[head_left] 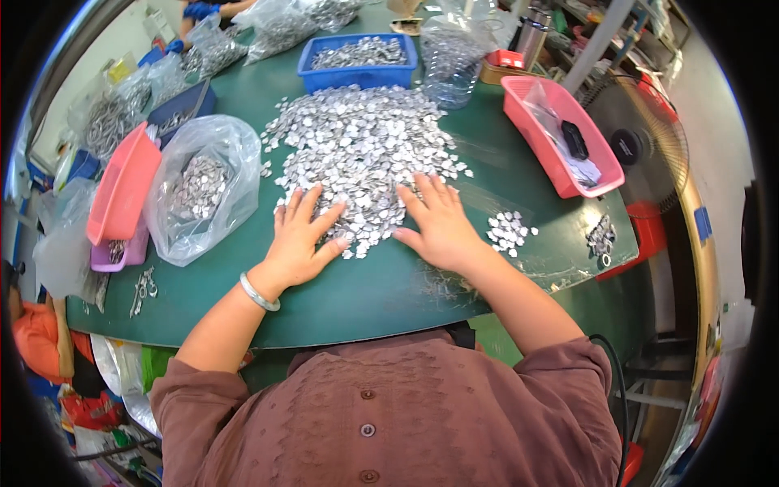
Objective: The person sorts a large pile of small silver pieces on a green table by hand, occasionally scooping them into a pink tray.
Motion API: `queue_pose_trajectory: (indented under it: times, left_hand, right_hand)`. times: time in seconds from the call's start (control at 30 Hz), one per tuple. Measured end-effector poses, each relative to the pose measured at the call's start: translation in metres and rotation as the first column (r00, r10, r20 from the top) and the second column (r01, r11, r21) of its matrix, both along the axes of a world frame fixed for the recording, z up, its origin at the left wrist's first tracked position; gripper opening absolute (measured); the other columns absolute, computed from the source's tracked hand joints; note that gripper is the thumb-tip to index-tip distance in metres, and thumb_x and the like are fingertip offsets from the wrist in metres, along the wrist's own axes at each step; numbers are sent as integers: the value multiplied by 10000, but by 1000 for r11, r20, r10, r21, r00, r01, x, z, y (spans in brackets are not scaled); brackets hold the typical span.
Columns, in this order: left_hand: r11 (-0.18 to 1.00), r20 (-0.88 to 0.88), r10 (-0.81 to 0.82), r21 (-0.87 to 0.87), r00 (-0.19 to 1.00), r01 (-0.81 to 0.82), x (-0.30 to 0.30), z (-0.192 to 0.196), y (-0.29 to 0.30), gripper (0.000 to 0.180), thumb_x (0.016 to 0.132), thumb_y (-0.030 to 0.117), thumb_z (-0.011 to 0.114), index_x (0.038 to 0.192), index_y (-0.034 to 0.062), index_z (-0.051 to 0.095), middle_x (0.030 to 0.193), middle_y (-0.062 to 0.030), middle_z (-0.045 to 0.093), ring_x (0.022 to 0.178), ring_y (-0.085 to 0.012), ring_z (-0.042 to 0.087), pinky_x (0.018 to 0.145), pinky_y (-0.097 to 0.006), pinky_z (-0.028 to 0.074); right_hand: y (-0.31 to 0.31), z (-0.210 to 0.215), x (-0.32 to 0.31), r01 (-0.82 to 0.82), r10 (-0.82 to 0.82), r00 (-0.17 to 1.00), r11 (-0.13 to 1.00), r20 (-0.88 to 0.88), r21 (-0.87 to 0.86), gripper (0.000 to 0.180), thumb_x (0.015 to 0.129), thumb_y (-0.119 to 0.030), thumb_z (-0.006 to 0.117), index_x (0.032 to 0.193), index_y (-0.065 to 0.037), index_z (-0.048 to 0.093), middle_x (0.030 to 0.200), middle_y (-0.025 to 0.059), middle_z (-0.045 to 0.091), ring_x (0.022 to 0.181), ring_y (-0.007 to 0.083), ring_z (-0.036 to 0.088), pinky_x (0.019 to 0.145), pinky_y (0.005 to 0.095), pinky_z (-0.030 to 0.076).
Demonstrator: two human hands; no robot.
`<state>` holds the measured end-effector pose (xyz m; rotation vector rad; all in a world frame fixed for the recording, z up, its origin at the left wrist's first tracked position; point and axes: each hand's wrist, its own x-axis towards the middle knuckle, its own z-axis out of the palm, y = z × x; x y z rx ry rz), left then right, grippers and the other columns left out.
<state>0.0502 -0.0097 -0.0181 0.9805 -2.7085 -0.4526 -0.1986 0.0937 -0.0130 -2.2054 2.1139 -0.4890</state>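
Against silver pieces [365,146], both hands [296,243] [441,227], red bag [93,411], markings blurred

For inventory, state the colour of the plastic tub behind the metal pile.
The plastic tub is blue, seen in the head view.

Left hand [297,243], right hand [440,226], touching silvery pieces [365,150], green table [357,307]
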Motion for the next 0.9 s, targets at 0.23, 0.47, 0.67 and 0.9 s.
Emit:
queue_pose_trajectory:
  times: [0.23,0.47,0.67,0.9]
  left_hand:
    - [998,56,-62,-18,996,63,3,5,22,513,845,474,659,1329,320,586,1563,-185,232,1434,-495,122,1083,-708,21]
    - [991,12,-101,-86,995,102,12,9,30,480,825,449,687,1280,309,622,1541,-176,278,1427,-486,154,1056,-736,60]
    - [980,0,-190,-54,982,189,25,14,42,496,767,318,748,1249,281,639,1504,-160,349,1411,-454,232,1106,-667,94]
    - [966,-114,-253,34,961,258,33,18,56,232,775,230,741,1008,226,742,1426,-122,461,1381,-411,325,1112,-648,125]
  right_hand:
    - [1,-7,9,-180,172,978,982,122,58,685,863,-378,672,1412,-61,413,1510,226,310,1399,424,290,1126,537,264]
    - [-9,0,14,-362,368,920,930,136,-67,422,834,-189,690,1235,-99,595,1383,126,485,1326,383,400,1088,516,327]
    - [0,12,13,-364,372,926,925,68,-105,352,785,-114,695,1130,-82,632,1281,105,546,1253,366,459,1049,496,362]
    - [21,9,26,-463,467,878,884,107,-61,303,791,-101,666,1093,-80,661,1246,115,562,1229,340,478,1024,511,392]
